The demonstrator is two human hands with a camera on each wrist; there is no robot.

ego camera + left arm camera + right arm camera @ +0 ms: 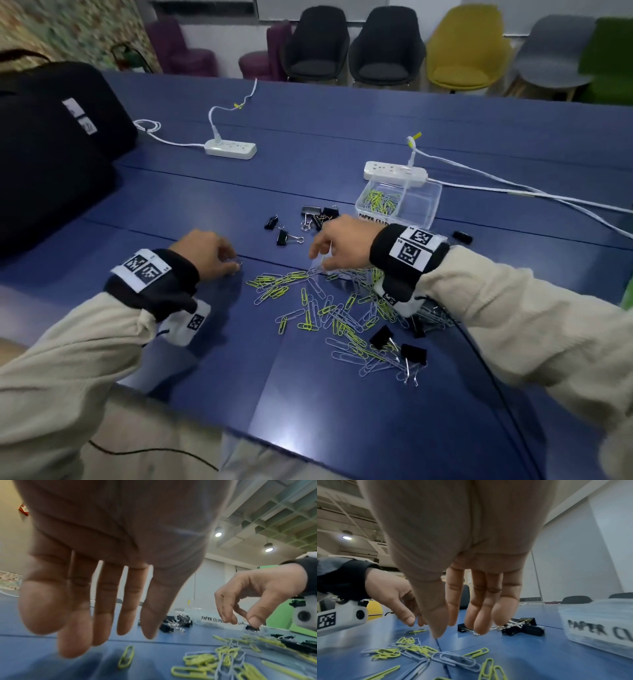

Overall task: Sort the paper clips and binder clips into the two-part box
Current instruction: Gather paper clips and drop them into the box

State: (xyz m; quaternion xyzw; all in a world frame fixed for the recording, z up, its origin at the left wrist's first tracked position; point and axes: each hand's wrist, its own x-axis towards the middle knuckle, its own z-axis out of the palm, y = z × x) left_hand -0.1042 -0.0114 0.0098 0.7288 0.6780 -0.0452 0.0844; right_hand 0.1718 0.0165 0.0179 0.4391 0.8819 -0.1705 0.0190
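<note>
Yellow-green and silver paper clips (329,308) lie scattered in front of me. Black binder clips (315,216) sit in a cluster beyond them, and others (412,354) lie at the pile's near edge. The clear two-part box (432,202) stands at the back right; its left part holds paper clips and its right part looks bare. My left hand (233,265) hovers at the pile's left edge, fingers hanging over a single yellow clip (126,657), holding nothing. My right hand (320,262) points its fingers down at the pile's far edge, with nothing in it.
Two white power strips (231,149) (394,170) with cables lie beyond the clips, one touching the box. A black bag (51,154) fills the left side of the blue table (342,411). One binder clip (462,237) lies right of my right wrist. Chairs stand behind the table.
</note>
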